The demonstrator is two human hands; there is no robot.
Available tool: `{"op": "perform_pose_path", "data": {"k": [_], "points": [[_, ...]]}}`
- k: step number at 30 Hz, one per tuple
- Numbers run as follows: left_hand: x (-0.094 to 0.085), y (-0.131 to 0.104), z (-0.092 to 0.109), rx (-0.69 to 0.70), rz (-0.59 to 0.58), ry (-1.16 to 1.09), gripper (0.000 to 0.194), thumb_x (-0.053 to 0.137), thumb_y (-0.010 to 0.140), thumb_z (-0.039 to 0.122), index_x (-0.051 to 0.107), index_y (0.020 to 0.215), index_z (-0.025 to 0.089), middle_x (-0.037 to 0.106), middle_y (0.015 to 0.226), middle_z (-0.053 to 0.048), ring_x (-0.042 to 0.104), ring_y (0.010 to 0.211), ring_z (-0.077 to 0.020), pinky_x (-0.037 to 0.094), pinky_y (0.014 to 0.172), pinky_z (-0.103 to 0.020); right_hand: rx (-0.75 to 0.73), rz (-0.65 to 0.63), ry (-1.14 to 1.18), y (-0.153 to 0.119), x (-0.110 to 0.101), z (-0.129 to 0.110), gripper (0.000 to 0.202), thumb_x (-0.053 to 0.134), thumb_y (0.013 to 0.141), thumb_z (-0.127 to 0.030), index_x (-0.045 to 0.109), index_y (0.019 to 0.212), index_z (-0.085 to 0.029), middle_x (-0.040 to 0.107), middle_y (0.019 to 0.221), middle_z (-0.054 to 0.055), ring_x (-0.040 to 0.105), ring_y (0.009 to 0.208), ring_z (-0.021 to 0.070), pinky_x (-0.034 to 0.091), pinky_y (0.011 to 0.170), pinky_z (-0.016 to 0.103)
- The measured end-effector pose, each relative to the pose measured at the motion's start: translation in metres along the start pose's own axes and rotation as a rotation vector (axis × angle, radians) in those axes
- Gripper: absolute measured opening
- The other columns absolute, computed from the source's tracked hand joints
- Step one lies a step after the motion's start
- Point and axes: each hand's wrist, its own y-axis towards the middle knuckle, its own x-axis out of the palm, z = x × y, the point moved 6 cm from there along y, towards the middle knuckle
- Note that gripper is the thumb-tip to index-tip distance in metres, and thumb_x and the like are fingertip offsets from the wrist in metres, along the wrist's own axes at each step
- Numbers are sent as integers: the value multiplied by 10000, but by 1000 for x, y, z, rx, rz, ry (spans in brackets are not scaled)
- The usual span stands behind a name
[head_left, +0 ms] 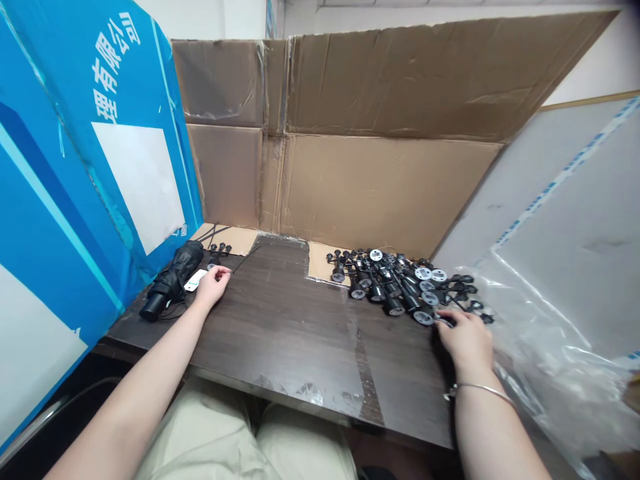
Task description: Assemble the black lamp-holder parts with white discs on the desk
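My left hand [213, 285] is over the left of the table, its thumb and fingers pinched together at the near end of a thin black strand [245, 259]. Beside it lies a black folded umbrella [175, 277] with a white tag [195, 280]. A few small black pieces [220, 249] sit just behind this hand. My right hand [466, 337] is at the front right of a heap of black cylindrical parts [395, 283] with round grey ends and thin stems. Its fingers are closed around a grey-ended part, mostly hidden by the hand.
A dark wooden table [280, 320] spans the space before me, with a strip of tape on it. Cardboard [390, 193] stands along the back. A blue printed panel [100, 167] borders the left, and clear plastic sheeting [545, 380] hangs at the right.
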Motion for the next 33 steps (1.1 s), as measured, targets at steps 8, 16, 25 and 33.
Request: {"op": "perform_pose_path", "data": {"k": [8, 16, 25, 33], "points": [[1, 1, 0, -5, -15, 11, 90, 523, 679, 248, 590, 725, 210, 637, 725, -10, 585, 723, -171, 467, 721, -276, 38, 40, 69, 1, -6, -2, 220, 517, 696, -258, 653, 844, -169, 556, 890, 104, 509, 899, 257, 357, 815, 329], [0, 1, 2, 4, -20, 20, 101, 516, 682, 253, 590, 731, 205, 641, 728, -12, 585, 718, -172, 464, 709, -271, 74, 124, 134, -4, -16, -6, 289, 498, 689, -268, 637, 895, -118, 553, 911, 130, 492, 935, 253, 342, 846, 324], [2, 2, -1, 7, -35, 13, 141, 512, 678, 272, 599, 749, 186, 647, 744, -18, 590, 730, -173, 466, 725, -280, 155, 454, 419, -10, -32, 2, 380, 451, 685, -296, 623, 972, -116, 447, 852, 106, 458, 930, 273, 360, 849, 386], [2, 2, -3, -1, -40, 15, 144, 517, 675, 272, 601, 753, 185, 642, 729, -15, 586, 720, -171, 466, 716, -280, 264, 278, 379, -6, -18, 11, 362, 523, 630, -277, 636, 946, -142, 415, 916, 107, 455, 886, 267, 348, 824, 375]]}}
